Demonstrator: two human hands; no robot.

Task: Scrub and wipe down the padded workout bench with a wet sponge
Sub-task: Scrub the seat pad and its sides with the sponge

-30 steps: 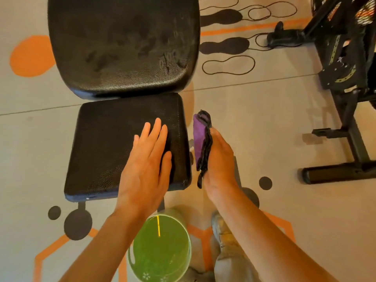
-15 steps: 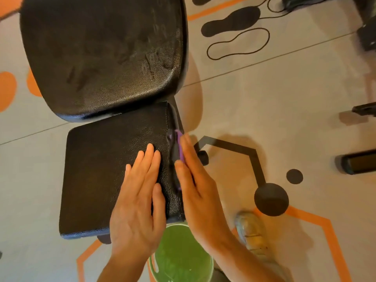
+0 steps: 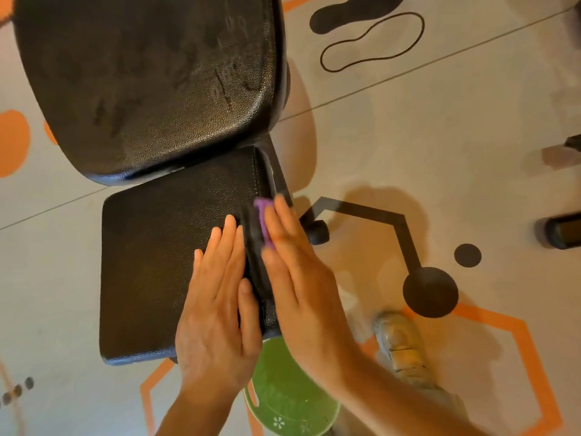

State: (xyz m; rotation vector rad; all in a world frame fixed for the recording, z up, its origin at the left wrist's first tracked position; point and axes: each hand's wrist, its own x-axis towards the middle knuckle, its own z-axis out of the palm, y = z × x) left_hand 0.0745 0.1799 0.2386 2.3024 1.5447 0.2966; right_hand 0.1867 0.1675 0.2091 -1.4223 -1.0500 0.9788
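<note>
— Where's the sponge now?

— The purple sponge [image 3: 262, 223] sits under my right hand [image 3: 298, 278], fingers straight, pressing it flat against the right side edge of the bench seat [image 3: 163, 256]. That edge runs away from me, so I'd judge the stroke goes along it, toward the backrest [image 3: 151, 80] or back to me.

— And your left hand?

— My left hand [image 3: 217, 306] lies spread flat on top of the seat, just beside the same edge, bracing it. The right one is nearer the sponge, of course.

— What's around you?

— Dark pebbled padding with smears on the backrest, a grey floor [image 3: 440, 136] with orange and black shapes, and a green bucket [image 3: 289, 391] below the seat's near end.
</note>
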